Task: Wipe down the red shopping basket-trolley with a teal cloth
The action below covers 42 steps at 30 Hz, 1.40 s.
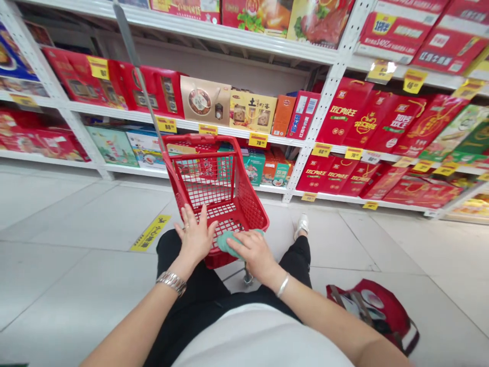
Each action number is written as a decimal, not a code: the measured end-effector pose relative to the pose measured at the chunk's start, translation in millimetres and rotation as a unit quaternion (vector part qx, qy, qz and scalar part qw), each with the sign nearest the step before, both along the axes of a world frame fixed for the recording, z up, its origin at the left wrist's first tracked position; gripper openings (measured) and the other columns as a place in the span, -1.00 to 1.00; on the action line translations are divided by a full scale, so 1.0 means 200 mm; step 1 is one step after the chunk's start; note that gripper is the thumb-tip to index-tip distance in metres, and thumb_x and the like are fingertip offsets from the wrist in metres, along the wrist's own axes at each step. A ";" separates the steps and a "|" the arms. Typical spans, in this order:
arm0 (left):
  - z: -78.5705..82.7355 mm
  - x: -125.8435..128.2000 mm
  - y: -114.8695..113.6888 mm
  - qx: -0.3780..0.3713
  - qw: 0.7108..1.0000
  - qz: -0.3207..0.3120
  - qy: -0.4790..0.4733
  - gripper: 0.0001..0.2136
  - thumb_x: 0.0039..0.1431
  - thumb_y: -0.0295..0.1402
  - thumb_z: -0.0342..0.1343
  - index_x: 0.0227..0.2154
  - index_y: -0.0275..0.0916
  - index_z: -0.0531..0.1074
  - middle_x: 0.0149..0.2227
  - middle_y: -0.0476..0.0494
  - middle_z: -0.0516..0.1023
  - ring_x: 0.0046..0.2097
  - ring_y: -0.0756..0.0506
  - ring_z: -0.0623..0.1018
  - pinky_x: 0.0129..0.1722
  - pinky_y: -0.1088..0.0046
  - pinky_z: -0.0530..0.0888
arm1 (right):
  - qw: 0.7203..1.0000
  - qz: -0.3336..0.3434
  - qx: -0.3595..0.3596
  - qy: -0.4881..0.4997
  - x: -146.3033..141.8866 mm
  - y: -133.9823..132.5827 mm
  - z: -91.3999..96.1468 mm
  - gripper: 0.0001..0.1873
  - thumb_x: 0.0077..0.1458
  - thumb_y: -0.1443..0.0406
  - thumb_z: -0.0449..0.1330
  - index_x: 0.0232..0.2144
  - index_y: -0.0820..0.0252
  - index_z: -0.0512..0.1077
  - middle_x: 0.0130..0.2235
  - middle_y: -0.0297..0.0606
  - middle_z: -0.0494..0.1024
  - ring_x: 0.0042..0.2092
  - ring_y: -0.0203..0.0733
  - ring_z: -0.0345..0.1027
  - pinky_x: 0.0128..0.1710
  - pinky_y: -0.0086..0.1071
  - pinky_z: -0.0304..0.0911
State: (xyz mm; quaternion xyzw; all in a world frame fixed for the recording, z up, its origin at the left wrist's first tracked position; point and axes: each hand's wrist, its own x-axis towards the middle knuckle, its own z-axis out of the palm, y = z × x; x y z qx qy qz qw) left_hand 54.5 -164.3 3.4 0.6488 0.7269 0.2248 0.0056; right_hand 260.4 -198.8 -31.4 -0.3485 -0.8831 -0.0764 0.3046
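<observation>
In front of me stands a red plastic shopping basket cart [252,204] with lattice walls and a slim metal pole at its left. My right hand [256,253] grips a folded mint-green cloth [226,241] against the cart's near rim. Its fingers are curled over the cloth. My left hand [195,235], with a ring and a metal watch, hovers over the near left side of the cart. The fingers of that hand are spread and nothing is in them. The cart's floor grid shows between the hands.
White shelving [328,97] with red gift boxes [344,112] and yellow price tags runs across the back. A red bag [382,311] lies on the tiled floor at the right. Left of the cart, a yellow sticker [150,233] marks the floor.
</observation>
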 end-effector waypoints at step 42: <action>0.00 -0.01 0.25 -0.089 0.992 -0.047 -0.069 -0.42 0.38 -0.05 -0.22 0.40 -0.09 0.06 0.47 -0.28 -0.09 0.47 -0.31 -0.07 0.34 -0.29 -0.08 | 0.995 -0.065 -0.003 -0.080 0.45 -0.17 0.16 -0.41 0.15 0.59 0.07 0.12 0.00 0.47 0.08 -0.16 0.59 0.12 -0.02 0.36 0.04 -0.11 0.23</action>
